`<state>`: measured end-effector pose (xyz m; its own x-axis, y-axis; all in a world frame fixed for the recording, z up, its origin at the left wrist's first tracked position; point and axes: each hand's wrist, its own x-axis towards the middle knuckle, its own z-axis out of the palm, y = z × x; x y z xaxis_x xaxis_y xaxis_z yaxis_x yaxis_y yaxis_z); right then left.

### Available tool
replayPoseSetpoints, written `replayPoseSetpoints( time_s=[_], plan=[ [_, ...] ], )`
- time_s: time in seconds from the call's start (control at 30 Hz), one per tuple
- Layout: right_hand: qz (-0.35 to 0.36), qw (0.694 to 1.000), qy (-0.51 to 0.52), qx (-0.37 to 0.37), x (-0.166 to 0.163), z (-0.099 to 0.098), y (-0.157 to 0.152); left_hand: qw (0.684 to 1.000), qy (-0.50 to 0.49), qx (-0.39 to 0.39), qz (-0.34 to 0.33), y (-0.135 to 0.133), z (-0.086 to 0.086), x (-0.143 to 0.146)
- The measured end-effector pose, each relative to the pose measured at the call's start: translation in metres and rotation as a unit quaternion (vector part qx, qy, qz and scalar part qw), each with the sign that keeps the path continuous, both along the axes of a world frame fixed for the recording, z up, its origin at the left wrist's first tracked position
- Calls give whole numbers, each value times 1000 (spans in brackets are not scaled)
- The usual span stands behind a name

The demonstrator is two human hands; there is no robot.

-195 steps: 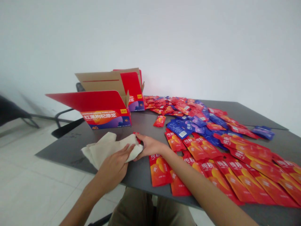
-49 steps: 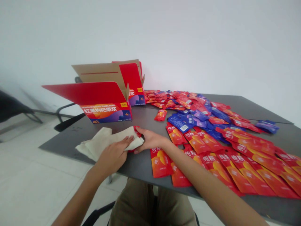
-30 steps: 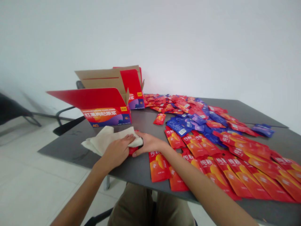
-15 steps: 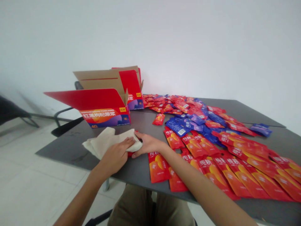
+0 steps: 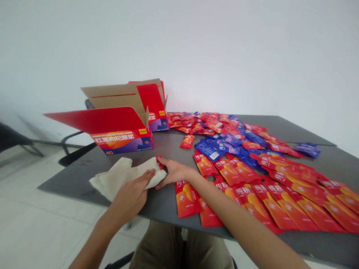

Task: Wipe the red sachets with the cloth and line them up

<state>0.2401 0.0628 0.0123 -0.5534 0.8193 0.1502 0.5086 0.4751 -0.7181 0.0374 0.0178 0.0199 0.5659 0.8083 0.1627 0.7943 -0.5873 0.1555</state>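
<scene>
My left hand (image 5: pixel 131 194) presses a cream cloth (image 5: pixel 117 176) down on a red pouch (image 5: pixel 159 161), of which only a corner shows. The fingers lie flat on the cloth. My right hand (image 5: pixel 174 171) pinches that pouch at its right side, beside the cloth's end. Both hands are near the front left edge of the dark grey table (image 5: pixel 168 147). Rows of red pouches (image 5: pixel 269 194) lie just right of my right forearm.
An open red carton (image 5: pixel 120 129) stands behind the cloth, a second open carton (image 5: pixel 155 106) behind it. Blue pouches (image 5: pixel 221 147) lie among red ones across the table's middle and back. One lone red pouch (image 5: pixel 187 141) lies apart. Black chair parts (image 5: pixel 70 149) stand left.
My left hand has slid the cloth back and forth over the pouch, left and back. My right hand has stayed on the pouch. The view has shifted slightly.
</scene>
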Motion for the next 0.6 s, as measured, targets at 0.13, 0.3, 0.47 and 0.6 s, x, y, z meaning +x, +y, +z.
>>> replayPoseSetpoints(
  time_s=[0.13,0.3,0.47,0.6],
  plan=[
    [9,1000,18,3,0,0,0,1000,0,-15,19,4,3,2],
    [63,995,71,0,1,1,-2,1000,28,-5,12,24,8,14],
    [3,1000,5,7,1,-2,0,1000,0,5,1,-5,-1,-2],
    [23,999,41,6,1,0,-2,1000,4,-9,10,6,6,7]
  ],
)
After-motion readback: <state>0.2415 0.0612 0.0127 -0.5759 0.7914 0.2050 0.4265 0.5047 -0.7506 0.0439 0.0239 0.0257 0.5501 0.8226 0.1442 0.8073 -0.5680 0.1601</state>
